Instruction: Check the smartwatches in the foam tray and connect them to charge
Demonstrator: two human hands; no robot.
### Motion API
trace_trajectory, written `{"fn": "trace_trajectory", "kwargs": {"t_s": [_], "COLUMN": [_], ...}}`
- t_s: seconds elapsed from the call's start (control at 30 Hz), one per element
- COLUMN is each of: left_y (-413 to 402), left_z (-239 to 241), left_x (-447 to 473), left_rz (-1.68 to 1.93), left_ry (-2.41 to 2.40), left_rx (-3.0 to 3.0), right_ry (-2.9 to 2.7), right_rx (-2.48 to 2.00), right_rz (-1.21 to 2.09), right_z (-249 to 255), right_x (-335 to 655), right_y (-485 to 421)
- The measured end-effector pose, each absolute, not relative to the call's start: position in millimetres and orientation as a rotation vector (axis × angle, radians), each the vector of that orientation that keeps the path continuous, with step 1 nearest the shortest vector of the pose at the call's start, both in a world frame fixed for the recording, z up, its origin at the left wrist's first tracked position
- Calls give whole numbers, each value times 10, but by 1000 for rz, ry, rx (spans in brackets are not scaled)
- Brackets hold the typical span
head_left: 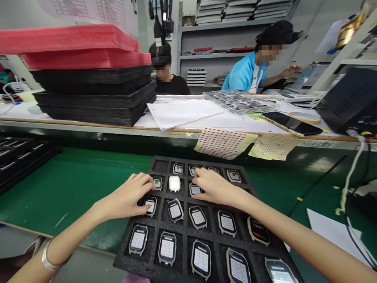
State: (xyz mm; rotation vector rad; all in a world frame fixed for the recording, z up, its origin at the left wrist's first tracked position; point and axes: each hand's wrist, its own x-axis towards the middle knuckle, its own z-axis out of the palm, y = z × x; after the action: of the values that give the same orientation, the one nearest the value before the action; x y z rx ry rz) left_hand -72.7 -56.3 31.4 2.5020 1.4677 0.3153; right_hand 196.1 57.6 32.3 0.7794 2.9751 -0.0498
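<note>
A black foam tray (140, 265) with square compartments lies tilted on the bench in front of me and holds several strapless smartwatches, most with lit white screens. My left hand (128, 197) is at its left edge, fingers apart; the thumb rests on one smartwatch (150, 206) and the fingertips reach another smartwatch (158, 183). Over the tray's middle, my right hand (216, 186) has its fingers curved and apart, with the thumb at a smartwatch (194, 189) it partly covers. Between the hands, one smartwatch (174, 184) glows all white. Another smartwatch (259, 230) shows a dark and red screen.
More black trays (16, 164) sit at the left on the green bench (84, 178). A shelf above carries stacked black and red foam trays (94, 87), papers (184, 112) and a phone (291, 123). Sticker sheets (224, 142) hang from its edge. Cables run at right; two people sit beyond.
</note>
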Motion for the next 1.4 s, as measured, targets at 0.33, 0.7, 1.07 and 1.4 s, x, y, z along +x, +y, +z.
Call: {"fn": "trace_trajectory", "kwargs": {"t_s": [0.33,0.7,1.07,1.4], "left_y": [-600,-459,-490,-304], "left_z": [416,89,465,521], "left_x": [-479,-809,-252,203], "left_rz": [-169,543,1469,1252], "left_ry": [1566,1184,702,532], "left_rx": [2566,2275,948,750], "right_ry": [2910,3041,2627,2511], "right_rx": [560,885,1118,1313], "right_rz": [-167,-1331,-2464,-2504], "right_z": [439,476,586,355], "right_x": [1985,2244,2119,2207], "right_y": [802,730,144,-28]}}
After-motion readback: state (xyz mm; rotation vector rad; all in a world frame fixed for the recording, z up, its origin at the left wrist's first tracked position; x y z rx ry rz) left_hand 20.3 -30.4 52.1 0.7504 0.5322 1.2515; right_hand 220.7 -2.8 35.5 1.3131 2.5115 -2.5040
